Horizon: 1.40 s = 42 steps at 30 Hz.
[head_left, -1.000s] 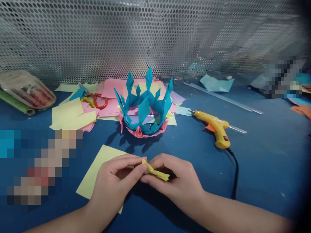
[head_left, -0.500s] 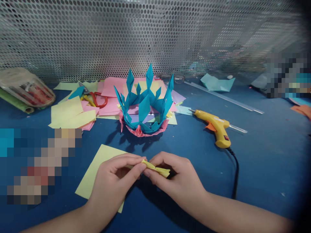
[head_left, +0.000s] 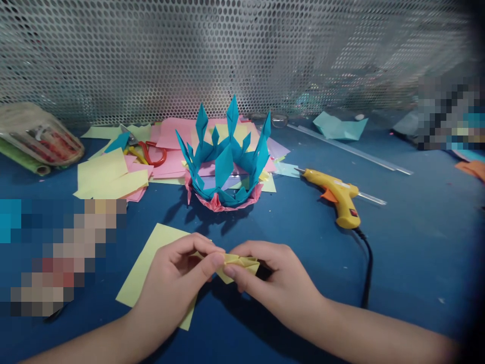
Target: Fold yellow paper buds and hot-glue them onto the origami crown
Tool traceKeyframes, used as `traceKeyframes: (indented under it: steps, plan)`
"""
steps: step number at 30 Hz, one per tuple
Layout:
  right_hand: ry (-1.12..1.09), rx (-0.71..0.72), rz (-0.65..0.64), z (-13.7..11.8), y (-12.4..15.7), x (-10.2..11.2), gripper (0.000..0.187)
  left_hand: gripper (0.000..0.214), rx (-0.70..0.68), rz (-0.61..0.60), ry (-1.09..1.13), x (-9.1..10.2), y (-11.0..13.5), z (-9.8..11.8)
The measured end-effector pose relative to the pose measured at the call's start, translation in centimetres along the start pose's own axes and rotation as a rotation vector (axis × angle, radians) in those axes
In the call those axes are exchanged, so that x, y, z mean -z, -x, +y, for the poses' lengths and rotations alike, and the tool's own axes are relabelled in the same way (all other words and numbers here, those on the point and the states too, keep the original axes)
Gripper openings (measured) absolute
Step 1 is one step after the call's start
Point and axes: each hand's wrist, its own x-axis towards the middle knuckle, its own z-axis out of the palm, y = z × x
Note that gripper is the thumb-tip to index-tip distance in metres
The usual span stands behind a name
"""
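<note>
Between my two hands is a small piece of folded yellow paper (head_left: 239,263), its pleats facing up. My left hand (head_left: 182,273) pinches its left end between thumb and fingers. My right hand (head_left: 275,273) grips the right part, thumb across the near side and fingers behind. Partly under my left hand and wrist lies a flat sheet of pale yellow paper (head_left: 146,268). Just beyond my hands stands a blue folded-paper crown (head_left: 224,169) with upright points and a pink paper base (head_left: 215,203).
A yellow glue gun (head_left: 333,194) lies at the right, its black cord (head_left: 369,268) running toward me. Clear glue sticks (head_left: 352,151) lie behind it. Loose coloured paper (head_left: 106,174), red-handled scissors (head_left: 155,154) and a plastic jar (head_left: 41,134) are at the left. A perforated metal panel (head_left: 227,55) stands behind.
The folded yellow paper has been turned in my fingers, so more of its near face shows. Both hands keep hold of it in nearly the same place.
</note>
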Motion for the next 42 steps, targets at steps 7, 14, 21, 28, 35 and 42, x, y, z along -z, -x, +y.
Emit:
traceKeyframes:
  steps: [7,14,21,28,35,42]
  plan:
    - [-0.038,-0.056,-0.014,0.0,0.1,0.0,0.018,0.012,0.004,-0.014,-0.03,0.2,-0.3,-0.5]
    - [0.008,-0.002,0.009,0.0,0.1,0.2,0.018,0.005,0.053,0.076,-0.069,-0.1,0.0,-0.1]
    - [-0.136,-0.088,-0.121,0.4,0.1,0.7,0.017,0.016,-0.022,0.022,0.03,0.1,-0.1,-0.2]
    - [-0.285,-0.121,-0.143,0.7,-1.4,1.6,0.019,0.009,0.081,0.071,-0.033,0.3,-0.4,-0.4]
    - [-0.047,0.052,-0.082,0.8,-1.7,2.2,0.017,0.024,0.119,0.182,-0.058,-0.3,-0.1,0.0]
    - [0.016,0.024,-0.02,0.9,-1.8,2.1,0.008,0.012,0.089,0.184,-0.074,-0.5,0.5,-0.1]
